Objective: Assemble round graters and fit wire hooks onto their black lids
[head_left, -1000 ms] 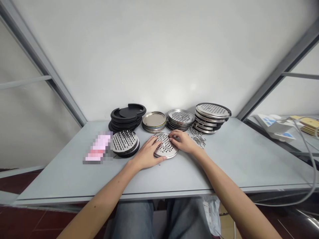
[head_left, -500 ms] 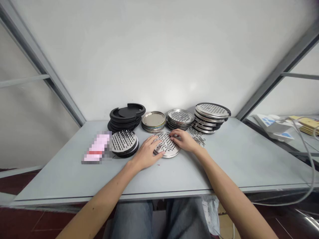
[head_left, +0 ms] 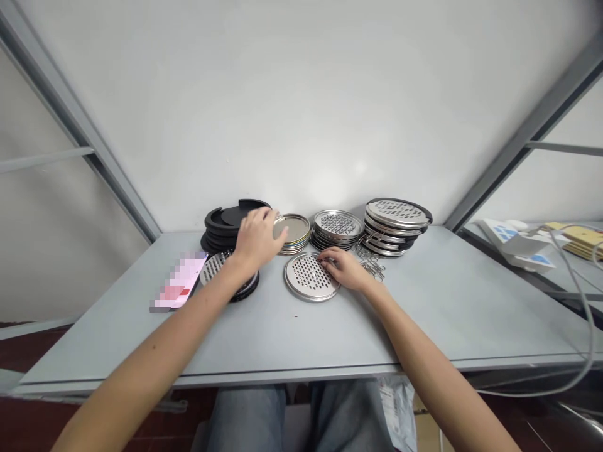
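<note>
Grey table [head_left: 414,314]: right hand [head_left: 346,269] fingers spread on grater disc [head_left: 306,277]; left hand [head_left: 258,237] open near stacked discs [head_left: 296,227].

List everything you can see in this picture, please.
black plastic rings: one stack, black, back left
plain metal discs: one stack, silver, coloured edges, beside the rings
perforated steel plates: one stack, silver, back centre
black-rimmed grater plates: one stack, silver and black, back right
low grater stack: one, silver on black, front left
loose grater plate: one, silver, front centre
wire clips: one pile, silver, right of it
blurred object: one, pink, far left
table: one, pale grey, beneath these
left hand: one, between rings and discs
right hand: one, fingers on the loose plate
</note>
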`<state>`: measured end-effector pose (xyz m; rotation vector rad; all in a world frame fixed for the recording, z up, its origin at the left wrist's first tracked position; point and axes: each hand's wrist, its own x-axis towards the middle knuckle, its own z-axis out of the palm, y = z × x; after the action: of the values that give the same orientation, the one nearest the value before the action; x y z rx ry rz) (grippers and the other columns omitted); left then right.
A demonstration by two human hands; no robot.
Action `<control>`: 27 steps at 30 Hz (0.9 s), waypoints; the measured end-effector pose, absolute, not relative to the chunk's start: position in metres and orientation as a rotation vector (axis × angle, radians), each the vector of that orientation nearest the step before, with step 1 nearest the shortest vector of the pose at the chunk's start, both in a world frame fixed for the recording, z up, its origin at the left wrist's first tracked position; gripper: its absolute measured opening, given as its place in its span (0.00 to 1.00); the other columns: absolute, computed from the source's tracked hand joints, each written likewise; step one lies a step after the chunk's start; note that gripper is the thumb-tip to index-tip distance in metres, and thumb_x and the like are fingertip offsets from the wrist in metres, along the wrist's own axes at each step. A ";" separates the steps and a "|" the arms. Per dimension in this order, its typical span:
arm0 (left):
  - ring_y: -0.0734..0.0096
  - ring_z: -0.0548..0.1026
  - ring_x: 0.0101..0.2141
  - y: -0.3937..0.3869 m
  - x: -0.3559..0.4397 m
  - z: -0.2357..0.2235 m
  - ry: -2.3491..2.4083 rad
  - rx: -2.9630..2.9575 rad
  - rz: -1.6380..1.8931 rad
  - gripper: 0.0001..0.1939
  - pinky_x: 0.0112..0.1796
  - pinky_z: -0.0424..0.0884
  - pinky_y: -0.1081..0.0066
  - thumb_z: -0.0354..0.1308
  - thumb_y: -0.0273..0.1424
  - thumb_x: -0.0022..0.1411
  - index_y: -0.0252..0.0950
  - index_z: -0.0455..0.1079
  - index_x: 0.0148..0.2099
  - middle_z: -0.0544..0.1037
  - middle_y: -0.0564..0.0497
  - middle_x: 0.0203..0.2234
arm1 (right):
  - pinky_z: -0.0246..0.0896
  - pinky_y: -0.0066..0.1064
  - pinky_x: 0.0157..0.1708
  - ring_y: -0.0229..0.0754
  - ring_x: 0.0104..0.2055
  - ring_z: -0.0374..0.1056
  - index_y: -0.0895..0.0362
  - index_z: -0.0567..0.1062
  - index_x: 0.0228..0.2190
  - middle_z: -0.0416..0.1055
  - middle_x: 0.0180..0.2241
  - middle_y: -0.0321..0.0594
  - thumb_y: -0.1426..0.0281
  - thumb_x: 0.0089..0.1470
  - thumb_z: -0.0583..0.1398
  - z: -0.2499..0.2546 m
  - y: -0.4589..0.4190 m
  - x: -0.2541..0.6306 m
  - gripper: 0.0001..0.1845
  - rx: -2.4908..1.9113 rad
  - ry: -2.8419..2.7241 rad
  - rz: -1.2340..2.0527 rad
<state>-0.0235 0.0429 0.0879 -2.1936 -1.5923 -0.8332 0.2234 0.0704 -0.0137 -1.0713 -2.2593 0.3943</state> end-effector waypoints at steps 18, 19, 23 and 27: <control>0.56 0.72 0.48 0.100 -0.051 0.089 -1.825 -2.239 -0.287 0.17 0.44 0.68 0.64 0.49 0.35 0.66 0.35 0.67 0.53 0.72 0.41 0.49 | 0.63 0.38 0.48 0.45 0.45 0.69 0.57 0.76 0.40 0.72 0.43 0.47 0.71 0.56 0.56 -0.012 0.068 0.222 0.12 -1.080 -2.258 0.393; 0.56 0.72 0.48 0.099 -0.051 0.090 -1.829 -2.238 -0.285 0.17 0.44 0.68 0.64 0.49 0.36 0.66 0.35 0.67 0.52 0.72 0.41 0.48 | 0.63 0.38 0.48 0.45 0.45 0.69 0.57 0.76 0.40 0.72 0.43 0.47 0.71 0.56 0.56 -0.012 0.068 0.222 0.12 -1.083 -2.258 0.396; 0.55 0.73 0.45 0.099 -0.047 0.093 -1.834 -2.226 -0.212 0.15 0.42 0.69 0.64 0.51 0.38 0.65 0.36 0.69 0.48 0.74 0.41 0.44 | 0.63 0.38 0.49 0.45 0.45 0.69 0.58 0.76 0.41 0.71 0.44 0.47 0.70 0.56 0.56 -0.013 0.069 0.222 0.12 -1.103 -2.260 0.399; 0.53 0.74 0.44 0.103 -0.037 0.093 -1.789 -2.202 -0.124 0.14 0.40 0.69 0.63 0.51 0.38 0.65 0.34 0.70 0.45 0.75 0.41 0.42 | 0.62 0.38 0.49 0.45 0.46 0.68 0.57 0.76 0.40 0.71 0.44 0.47 0.70 0.56 0.56 -0.012 0.069 0.222 0.12 -1.103 -2.263 0.401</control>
<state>-0.0371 0.1030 0.0929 -2.2019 -1.7889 -0.1241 0.2222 0.0685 -0.0125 -1.1033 -2.2626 0.4007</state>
